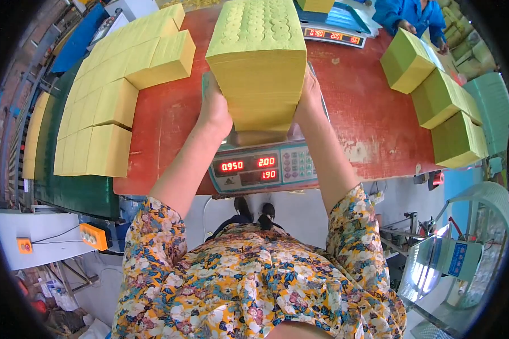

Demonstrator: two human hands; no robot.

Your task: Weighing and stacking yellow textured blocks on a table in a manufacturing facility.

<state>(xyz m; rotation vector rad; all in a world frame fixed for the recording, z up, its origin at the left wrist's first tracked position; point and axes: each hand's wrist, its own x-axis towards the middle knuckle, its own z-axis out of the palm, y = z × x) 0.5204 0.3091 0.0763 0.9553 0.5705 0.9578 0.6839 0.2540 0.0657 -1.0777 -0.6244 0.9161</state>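
Note:
A tall block of stacked yellow paper sheets [260, 85], its top embossed with rows of round, coin-like shapes, stands upright between my hands. My left hand [215, 110] is pressed along its left side and my right hand [308, 99] along its right side. The block hides most of the fingers. Beneath it is a digital scale [246, 183] with lit red digits and a keypad at its front. Whether the block rests fully on the scale's pan or is slightly lifted, I cannot tell.
Rows of yellow paper blocks [96, 113] cover the left of the red table [356, 101]. Several more blocks [441, 99] line its right side. A second scale [333, 35] stands across the table. A person in blue [415, 20] has hands near the far-right blocks.

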